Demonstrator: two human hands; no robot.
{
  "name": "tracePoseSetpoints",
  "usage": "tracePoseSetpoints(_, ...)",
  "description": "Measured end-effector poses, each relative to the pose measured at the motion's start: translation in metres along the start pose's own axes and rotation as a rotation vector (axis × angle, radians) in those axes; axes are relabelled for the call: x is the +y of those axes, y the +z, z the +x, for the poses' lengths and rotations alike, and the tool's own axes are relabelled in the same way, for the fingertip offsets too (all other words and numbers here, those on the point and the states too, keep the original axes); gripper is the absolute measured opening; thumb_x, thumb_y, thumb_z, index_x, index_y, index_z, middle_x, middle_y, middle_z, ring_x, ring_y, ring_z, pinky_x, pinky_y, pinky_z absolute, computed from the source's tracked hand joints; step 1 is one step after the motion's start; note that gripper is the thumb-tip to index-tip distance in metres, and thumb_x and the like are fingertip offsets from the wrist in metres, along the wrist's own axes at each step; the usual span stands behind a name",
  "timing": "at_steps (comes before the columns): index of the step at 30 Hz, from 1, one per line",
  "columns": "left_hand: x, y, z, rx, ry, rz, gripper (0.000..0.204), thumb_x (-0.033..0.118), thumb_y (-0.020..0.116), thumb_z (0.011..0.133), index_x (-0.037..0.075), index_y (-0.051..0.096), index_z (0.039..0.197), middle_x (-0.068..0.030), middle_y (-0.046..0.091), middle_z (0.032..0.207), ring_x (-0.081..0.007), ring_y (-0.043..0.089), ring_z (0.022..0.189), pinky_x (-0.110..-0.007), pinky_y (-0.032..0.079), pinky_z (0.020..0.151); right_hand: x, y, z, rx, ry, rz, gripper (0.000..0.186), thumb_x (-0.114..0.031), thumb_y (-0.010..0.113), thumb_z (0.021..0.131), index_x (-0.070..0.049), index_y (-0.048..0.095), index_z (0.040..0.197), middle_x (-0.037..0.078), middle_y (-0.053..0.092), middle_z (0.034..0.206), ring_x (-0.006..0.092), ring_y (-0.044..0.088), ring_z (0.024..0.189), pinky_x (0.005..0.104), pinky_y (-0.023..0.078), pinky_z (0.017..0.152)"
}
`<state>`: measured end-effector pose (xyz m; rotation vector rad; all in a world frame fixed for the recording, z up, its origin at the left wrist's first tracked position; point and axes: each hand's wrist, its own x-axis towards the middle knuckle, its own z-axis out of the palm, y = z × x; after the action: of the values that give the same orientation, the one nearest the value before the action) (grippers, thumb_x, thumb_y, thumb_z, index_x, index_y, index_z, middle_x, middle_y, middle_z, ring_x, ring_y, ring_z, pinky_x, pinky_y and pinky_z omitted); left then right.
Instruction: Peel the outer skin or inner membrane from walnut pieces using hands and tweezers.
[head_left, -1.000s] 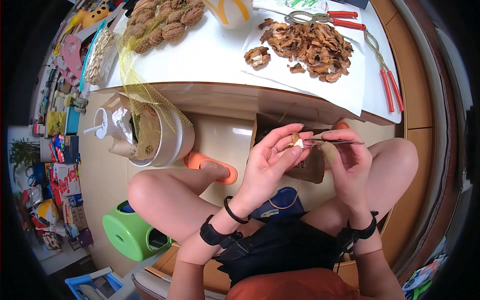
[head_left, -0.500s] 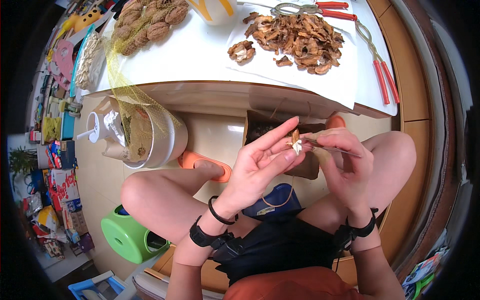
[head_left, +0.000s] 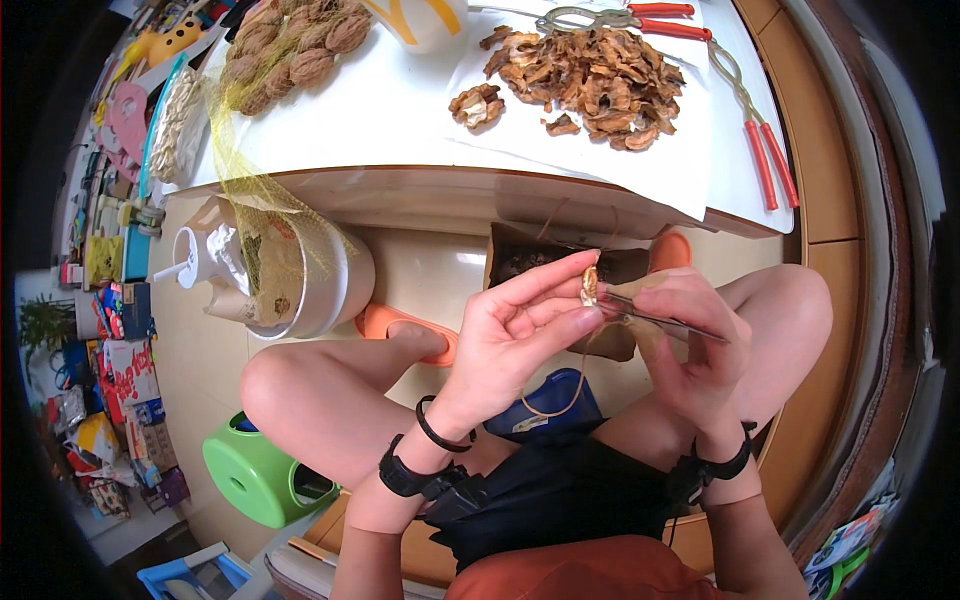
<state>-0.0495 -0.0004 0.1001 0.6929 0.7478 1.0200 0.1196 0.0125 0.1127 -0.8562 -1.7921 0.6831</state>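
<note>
Between the thumb and fingertips of my left hand (head_left: 510, 335), a small walnut kernel piece (head_left: 589, 284) is pinched, part pale and part brown. My right hand (head_left: 700, 340) grips slim metal tweezers (head_left: 672, 324), their tips at the kernel's right side. Both hands are close together above a brown paper bag (head_left: 622, 262) on the floor, whose dark contents are partly hidden. On the table beyond, a larger walnut kernel (head_left: 477, 106) lies on white paper (head_left: 640, 175) beside a heap of brown walnut skins or fragments (head_left: 600, 85).
Red-handled pliers (head_left: 762, 165) lie at the table's right, with another pair behind the heap. A yellow net of whole walnuts (head_left: 315, 68) hangs over a white bin (head_left: 345, 280). A paper cup (head_left: 425, 22) stands far back. A green stool (head_left: 250, 470) is at the left.
The kernel has turned in my left fingers, showing less of its white face. The tweezers have tilted slightly and come closer beneath it. The left hand stays nearly in place.
</note>
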Motion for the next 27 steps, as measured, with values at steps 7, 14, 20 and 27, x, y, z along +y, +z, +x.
tracePoseSetpoints(7, -0.007, 0.005, -0.001, 0.078, 0.093, 0.157, 0.041, -0.007, 0.056, 0.076, -0.002, 0.047, 0.115, -0.0053, 0.056, 0.093, -0.0074, 0.055, 0.084, -0.019, 0.046, 0.078, -0.001, 0.003, 0.001, -0.002, 0.027, -0.023, 0.028, 0.014, 0.056, 0.061, 0.001, 0.055, 0.086, 0.013, 0.059, 0.079, 0.0244, 0.059, 0.07, 0.0273, 0.047, 0.06)
tracePoseSetpoints(14, -0.005, 0.001, 0.001, 0.111, 0.016, 0.095, 0.043, -0.009, 0.057, 0.075, -0.006, 0.044, 0.115, -0.0116, 0.057, 0.098, -0.0127, 0.056, 0.088, -0.022, 0.047, 0.079, -0.001, 0.006, -0.01, 0.089, 0.327, 0.097, 0.022, 0.01, 0.055, 0.067, -0.001, 0.055, 0.087, 0.008, 0.06, 0.083, 0.0085, 0.057, 0.067, 0.017, 0.042, 0.051)
tracePoseSetpoints(20, -0.007, 0.003, 0.001, 0.12, 0.1, 0.101, 0.039, -0.008, 0.057, 0.074, -0.006, 0.046, 0.112, -0.0094, 0.056, 0.096, -0.0117, 0.056, 0.088, -0.022, 0.047, 0.078, 0.001, 0.002, -0.007, 0.009, 0.344, 0.027, 0.02, 0.008, 0.055, 0.069, 0.0, 0.055, 0.087, 0.007, 0.059, 0.081, 0.0072, 0.057, 0.067, 0.0162, 0.042, 0.052)
tracePoseSetpoints(27, -0.007, 0.004, -0.001, 0.145, 0.131, 0.094, 0.038, -0.008, 0.059, 0.073, -0.005, 0.047, 0.109, -0.0067, 0.055, 0.09, -0.0095, 0.055, 0.084, -0.02, 0.048, 0.075, -0.004, 0.007, -0.006, 0.048, 0.308, 0.125, 0.019, 0.007, 0.056, 0.068, 0.0, 0.055, 0.086, 0.008, 0.06, 0.084, 0.0107, 0.059, 0.071, 0.0168, 0.044, 0.054)
